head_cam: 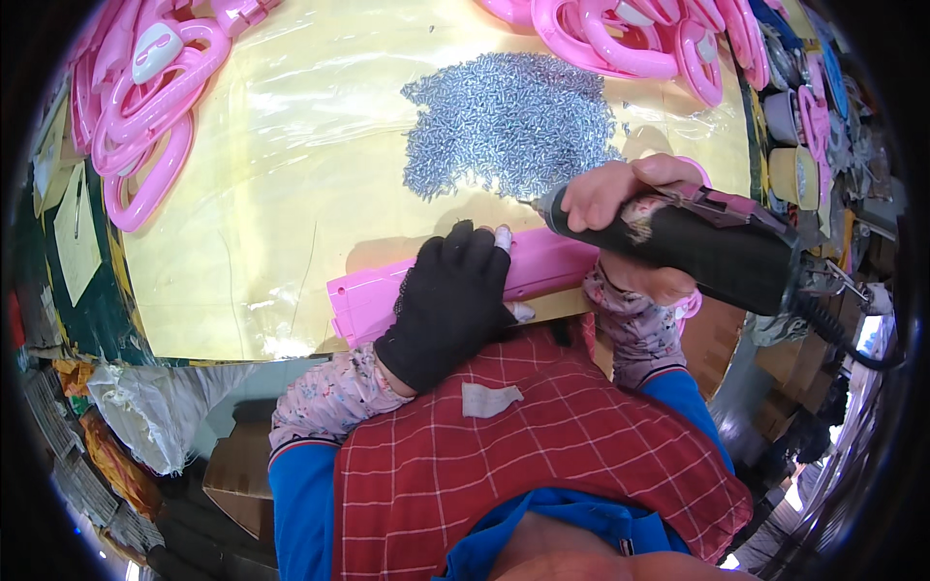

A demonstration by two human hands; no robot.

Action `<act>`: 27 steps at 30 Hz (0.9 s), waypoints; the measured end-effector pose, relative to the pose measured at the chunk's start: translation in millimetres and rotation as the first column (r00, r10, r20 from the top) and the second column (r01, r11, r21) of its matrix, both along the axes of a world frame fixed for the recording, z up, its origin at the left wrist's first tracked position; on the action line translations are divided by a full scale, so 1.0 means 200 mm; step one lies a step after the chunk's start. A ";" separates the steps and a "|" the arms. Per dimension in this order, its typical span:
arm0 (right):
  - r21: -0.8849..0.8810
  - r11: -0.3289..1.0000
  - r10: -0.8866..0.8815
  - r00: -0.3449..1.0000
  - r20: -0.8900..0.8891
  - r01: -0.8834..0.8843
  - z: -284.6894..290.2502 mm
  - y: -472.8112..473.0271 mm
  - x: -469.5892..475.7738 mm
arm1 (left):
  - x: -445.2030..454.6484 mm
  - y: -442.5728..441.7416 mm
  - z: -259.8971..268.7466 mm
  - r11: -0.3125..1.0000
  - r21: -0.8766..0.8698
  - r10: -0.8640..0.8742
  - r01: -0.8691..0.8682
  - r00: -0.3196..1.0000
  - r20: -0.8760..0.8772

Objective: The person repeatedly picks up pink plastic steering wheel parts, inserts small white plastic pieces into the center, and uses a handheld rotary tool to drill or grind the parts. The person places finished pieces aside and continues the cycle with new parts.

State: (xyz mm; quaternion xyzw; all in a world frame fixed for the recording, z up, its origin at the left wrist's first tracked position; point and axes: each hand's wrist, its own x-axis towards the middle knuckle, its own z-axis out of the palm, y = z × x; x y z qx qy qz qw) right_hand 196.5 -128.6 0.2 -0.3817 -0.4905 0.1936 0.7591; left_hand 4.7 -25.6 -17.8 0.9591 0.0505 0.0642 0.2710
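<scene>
My left hand (454,298), in a black fingerless glove with white tape on two fingertips, grips a long pink plastic part (545,261) at the table's near edge. Small screw holes show along this part. A black electric screwdriver (712,250) is held in my right hand (617,192), above the part's right end. Its tip points left, towards the near edge of a large pile of small silver screws (508,123). Whether a screw sits on the tip is too small to tell.
Pink plastic loop-shaped parts (152,123) are heaped at the far left, and more pink parts (625,43) lie at the far right. Yellowish sheeting (290,145) covers the table. A coiled cord (843,338) trails from the screwdriver. Cardboard boxes (240,465) stand below.
</scene>
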 end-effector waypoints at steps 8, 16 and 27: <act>0.191 0.982 0.023 0.999 -0.048 -0.013 0.08 -0.03 0.02 | 0.10 0.02 -0.01 0.936 -0.157 0.328 -0.316 0.943 0.058; 0.235 0.965 0.114 0.993 0.006 -0.112 0.13 -0.10 -0.03 | 0.10 0.03 0.06 0.945 -0.242 0.243 -0.220 0.968 0.070; 0.108 0.991 0.076 0.996 0.056 -0.082 0.14 -0.16 -0.07 | 0.02 0.04 -0.02 0.935 -0.217 0.307 -0.281 0.947 0.094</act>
